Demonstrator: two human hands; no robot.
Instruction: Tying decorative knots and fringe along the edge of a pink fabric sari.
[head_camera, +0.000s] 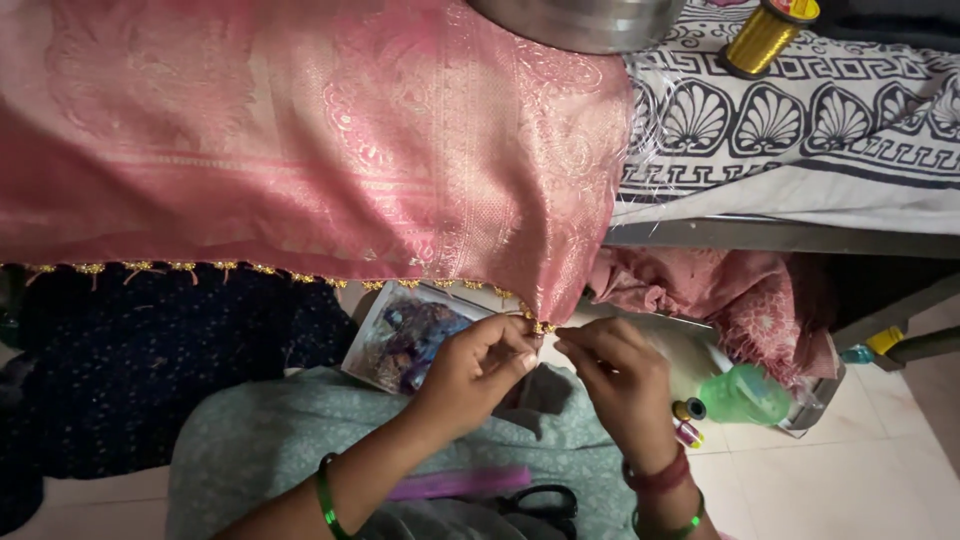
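Observation:
A pink patterned silk cloth (300, 130) hangs over a bed edge, its lower hem trimmed with small gold tassels (140, 267). My left hand (478, 365) pinches the hem's corner tassel (541, 326) at the bottom right of the cloth. Fingertip to fingertip with it, my right hand (615, 375) grips the same spot; whether it holds a needle or thread I cannot tell. Both wrists wear green bangles.
A gold thread spool (762, 38) lies on the black-and-white printed sheet (800, 120) beside a steel vessel (580, 20). A clear box of beads (405, 335) sits under the cloth. Black scissors (535, 500) rest on my lap. A green plastic container (745, 395) and bundled pink fabric (720, 295) lie right.

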